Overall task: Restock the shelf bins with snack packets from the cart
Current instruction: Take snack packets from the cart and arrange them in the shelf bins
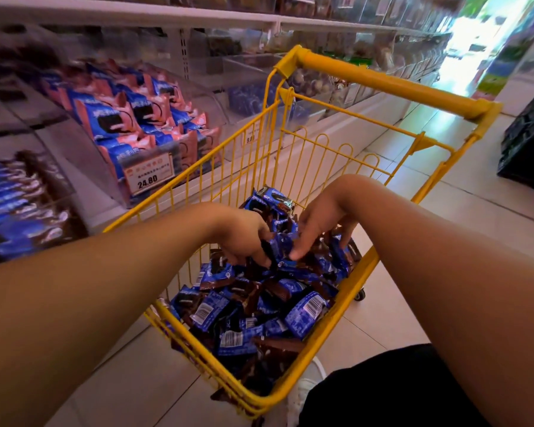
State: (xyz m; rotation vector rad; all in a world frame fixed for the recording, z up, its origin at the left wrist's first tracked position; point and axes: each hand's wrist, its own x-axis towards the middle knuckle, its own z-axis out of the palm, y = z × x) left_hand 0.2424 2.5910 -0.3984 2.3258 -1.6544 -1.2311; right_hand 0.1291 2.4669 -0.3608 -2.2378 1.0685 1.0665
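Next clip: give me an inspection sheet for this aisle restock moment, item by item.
Surface: pale tiled floor.
Job's things: yellow cart heaped with blue and brown snack packets; shelf bin holds blue and pink packs behind a price tag.
Clutter: dark crate at right.
Grippers: left hand and right hand both gather packets in the cart.
Cables: nothing seen.
Surroundings: blurred shelving, bright aisle end.

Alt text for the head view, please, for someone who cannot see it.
Both hands reach into a yellow wire cart heaped with blue and brown snack packets: the left hand grips several, and the right hand digs its fingers into the pile. To the left, clear shelf bins hold blue and pink packets behind a price tag reading 24.80.
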